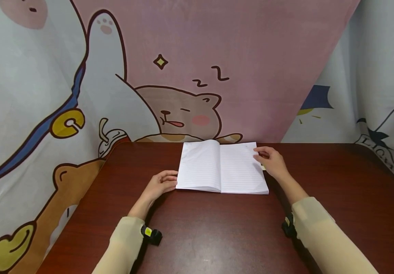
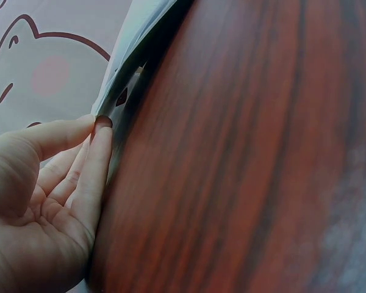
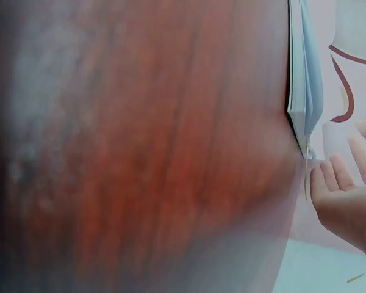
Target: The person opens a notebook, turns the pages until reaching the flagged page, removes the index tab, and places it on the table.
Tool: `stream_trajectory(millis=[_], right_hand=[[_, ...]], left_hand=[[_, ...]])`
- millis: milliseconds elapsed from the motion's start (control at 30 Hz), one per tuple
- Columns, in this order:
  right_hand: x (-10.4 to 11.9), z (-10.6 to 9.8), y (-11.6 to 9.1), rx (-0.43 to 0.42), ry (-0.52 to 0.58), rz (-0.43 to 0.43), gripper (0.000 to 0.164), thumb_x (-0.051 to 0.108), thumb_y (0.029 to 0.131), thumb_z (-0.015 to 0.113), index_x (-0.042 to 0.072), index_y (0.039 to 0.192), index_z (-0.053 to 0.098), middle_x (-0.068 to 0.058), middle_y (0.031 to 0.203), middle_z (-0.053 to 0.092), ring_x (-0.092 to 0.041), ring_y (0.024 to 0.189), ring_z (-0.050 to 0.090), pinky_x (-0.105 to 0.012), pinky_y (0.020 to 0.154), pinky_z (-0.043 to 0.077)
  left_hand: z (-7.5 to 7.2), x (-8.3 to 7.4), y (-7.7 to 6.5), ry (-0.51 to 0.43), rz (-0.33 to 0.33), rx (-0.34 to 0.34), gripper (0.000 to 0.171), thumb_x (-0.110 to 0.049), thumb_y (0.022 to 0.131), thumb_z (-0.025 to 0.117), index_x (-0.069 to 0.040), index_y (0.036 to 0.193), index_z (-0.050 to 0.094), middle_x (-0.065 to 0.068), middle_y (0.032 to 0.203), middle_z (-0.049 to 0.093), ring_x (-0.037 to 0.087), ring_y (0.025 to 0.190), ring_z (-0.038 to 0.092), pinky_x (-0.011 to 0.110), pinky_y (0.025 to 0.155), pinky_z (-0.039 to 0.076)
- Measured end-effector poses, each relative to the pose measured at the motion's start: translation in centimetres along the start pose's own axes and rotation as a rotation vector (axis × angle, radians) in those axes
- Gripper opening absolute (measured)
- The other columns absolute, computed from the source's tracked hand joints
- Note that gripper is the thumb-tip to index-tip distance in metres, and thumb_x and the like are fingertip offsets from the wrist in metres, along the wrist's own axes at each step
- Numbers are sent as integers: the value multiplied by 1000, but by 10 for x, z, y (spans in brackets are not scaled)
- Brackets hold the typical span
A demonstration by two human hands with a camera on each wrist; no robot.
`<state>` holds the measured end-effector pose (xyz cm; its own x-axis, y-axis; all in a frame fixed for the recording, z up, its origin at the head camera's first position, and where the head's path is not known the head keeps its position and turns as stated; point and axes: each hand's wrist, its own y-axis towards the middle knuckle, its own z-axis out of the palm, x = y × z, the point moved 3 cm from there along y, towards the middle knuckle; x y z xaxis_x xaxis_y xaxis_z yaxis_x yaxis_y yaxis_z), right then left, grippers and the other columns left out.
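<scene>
An open notebook (image 1: 241,167) with lined white pages lies on the table, both sides spread flat. At its left edge, my left hand (image 1: 159,185) pinches the notebook between thumb and fingers; the left wrist view shows that hand (image 2: 46,195) close up, with the thumb on top of the edge and a finger beneath. My right hand (image 1: 273,163) is at the upper right edge, fingertips overlapping the page margin. From the right wrist view, the fingers of this hand (image 3: 351,201) are loosely bent beside the corner of the notebook (image 3: 305,79), thumb apart from them.
The dark reddish-brown wooden table (image 1: 200,236) has its far edge just behind the notebook. Beyond it hangs a cloth backdrop (image 1: 258,64) with cartoon animals. A small pale tab (image 1: 263,168) sticks out at the notebook's right side. Each wrist wears a small black camera.
</scene>
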<state>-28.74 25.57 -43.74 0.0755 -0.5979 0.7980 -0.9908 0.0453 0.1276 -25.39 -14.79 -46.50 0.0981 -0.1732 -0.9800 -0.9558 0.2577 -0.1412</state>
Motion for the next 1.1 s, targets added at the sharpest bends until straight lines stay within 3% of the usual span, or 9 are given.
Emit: stream_trajectory(millis=[133,333,600,900,1100], right_hand=[[-4,-3,1,25,-3,44,44,16,98,61,-5,136,53,-31,144,48,-46,133,47,-56,111,40],[-12,-5,0,82,-13,112,56,17,99,60,-6,147,40,-32,149,42,-47,137,41,-56,113,37],[-13,-1,2,152,-56,117,57,16,100,58,-5,149,38,-33,155,32,-49,141,35,-59,114,34],[-12,0,2,135,-60,121,52,14,100,56,-5,146,43,-32,154,34,-49,141,33,-60,115,32],[-16,0,0,88,20,182,50,15,100,57,-1,147,45,-28,153,40,-43,140,38,-56,114,35]], left_hand=[[1,0,0,-5,0,2,42,0,95,63,5,136,54,18,116,66,6,90,66,22,80,58],[1,0,1,4,2,11,43,-1,95,63,4,136,53,21,120,65,5,92,66,22,81,58],[-4,1,-1,18,8,4,44,-5,96,64,5,137,53,24,123,63,6,94,66,22,83,58],[-5,0,-3,20,15,11,45,-6,97,63,4,139,51,26,125,62,6,95,66,22,84,57],[-2,1,-1,9,10,11,45,-5,96,64,5,138,52,25,124,63,6,94,66,22,83,57]])
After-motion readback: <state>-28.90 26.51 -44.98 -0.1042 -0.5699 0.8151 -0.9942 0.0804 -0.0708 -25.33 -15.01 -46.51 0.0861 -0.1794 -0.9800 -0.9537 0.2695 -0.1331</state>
